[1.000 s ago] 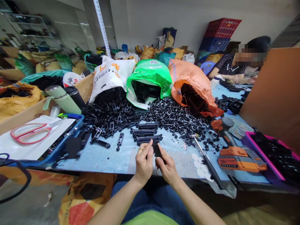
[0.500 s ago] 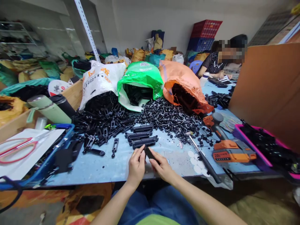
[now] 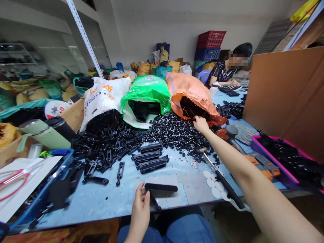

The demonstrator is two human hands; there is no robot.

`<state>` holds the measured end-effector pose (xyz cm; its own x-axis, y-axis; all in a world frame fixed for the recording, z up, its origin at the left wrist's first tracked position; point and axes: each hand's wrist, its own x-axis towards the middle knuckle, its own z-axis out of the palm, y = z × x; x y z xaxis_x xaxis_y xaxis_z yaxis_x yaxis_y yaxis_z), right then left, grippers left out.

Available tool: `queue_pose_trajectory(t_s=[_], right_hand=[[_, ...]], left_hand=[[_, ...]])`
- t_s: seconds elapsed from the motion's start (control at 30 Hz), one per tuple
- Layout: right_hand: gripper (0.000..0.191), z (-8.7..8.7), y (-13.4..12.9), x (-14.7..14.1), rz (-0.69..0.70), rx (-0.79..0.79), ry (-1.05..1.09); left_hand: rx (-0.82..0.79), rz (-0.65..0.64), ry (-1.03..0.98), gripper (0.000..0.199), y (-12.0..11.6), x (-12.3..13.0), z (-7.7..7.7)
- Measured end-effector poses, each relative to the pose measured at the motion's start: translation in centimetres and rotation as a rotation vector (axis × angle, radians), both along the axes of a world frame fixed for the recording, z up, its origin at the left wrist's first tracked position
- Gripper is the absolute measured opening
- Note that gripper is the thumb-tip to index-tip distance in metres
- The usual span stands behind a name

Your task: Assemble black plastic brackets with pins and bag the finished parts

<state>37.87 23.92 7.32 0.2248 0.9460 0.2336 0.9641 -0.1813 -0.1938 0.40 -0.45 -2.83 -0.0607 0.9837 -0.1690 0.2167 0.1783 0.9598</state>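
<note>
My left hand [image 3: 141, 202] is at the table's front edge, its fingers closed on a black folding bracket [image 3: 161, 187], which is spread into two bars joined near my fingertips. My right hand [image 3: 201, 124] reaches to the mouth of the orange sack [image 3: 189, 87]; its fingertips are partly hidden there, and what they hold, if anything, cannot be made out. Just below lies a pile of small black-headed screws [image 3: 174, 131]. Several finished-looking black brackets [image 3: 153, 164] lie stacked in the middle of the table, beside a heap of black arm pieces [image 3: 106, 141].
A hammer [image 3: 222, 180] and an orange cordless drill [image 3: 263, 165] lie right, beside a pink-rimmed basket [image 3: 255, 143]. Green [image 3: 152, 87] and white sacks [image 3: 108, 91] stand behind. Scissors [image 3: 15, 179] lie left. A person [image 3: 222, 72] sits beyond, near a cardboard panel [image 3: 283, 98].
My right hand has left the black bracket and moved forward and right to the orange sack. The bracket has opened out in my left hand. The camera view has shifted slightly.
</note>
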Motion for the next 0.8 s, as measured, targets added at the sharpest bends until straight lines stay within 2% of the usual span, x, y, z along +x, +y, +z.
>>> queue_pose_trajectory(t_s=[0.17, 0.3, 0.4, 0.53, 0.6, 0.67, 0.73, 0.8], right_hand=[[0.032, 1.1, 1.9, 1.7, -0.026, -0.074, -0.003], [0.036, 1.7, 0.6, 1.5, -0.044, -0.070, -0.044], [0.036, 1.7, -3.7, 0.1, -0.019, -0.055, -0.089], [0.032, -0.1, -13.8, -4.6, 0.178, -0.127, -0.166], [0.031, -1.6, -18.7, -7.4, 0.246, -0.197, -0.162], [0.032, -3.2, -22.2, -9.7, 0.300, -0.269, -0.151], [0.031, -4.5, -24.1, -11.0, 0.351, -0.330, -0.144], [0.031, -5.3, -24.7, -11.0, 0.395, -0.373, -0.154]], left_hand=[[-0.066, -0.006, -0.035, 0.063, -0.1, -0.4, 0.5], [-0.098, -0.033, -0.032, 0.062, -0.4, -1.0, 0.2], [-0.002, -0.051, 0.079, 0.055, -0.7, -1.5, 0.0], [0.405, -0.079, 0.541, 0.042, -0.4, -1.2, 1.2], [0.592, -0.255, 0.726, 0.039, 0.4, -0.2, 2.3], [0.666, -0.502, 0.839, 0.038, 1.3, 1.1, 3.3], [0.666, -0.702, 0.914, 0.038, 2.2, 2.2, 3.8], [0.658, -0.803, 0.964, 0.035, 2.8, 2.9, 3.9]])
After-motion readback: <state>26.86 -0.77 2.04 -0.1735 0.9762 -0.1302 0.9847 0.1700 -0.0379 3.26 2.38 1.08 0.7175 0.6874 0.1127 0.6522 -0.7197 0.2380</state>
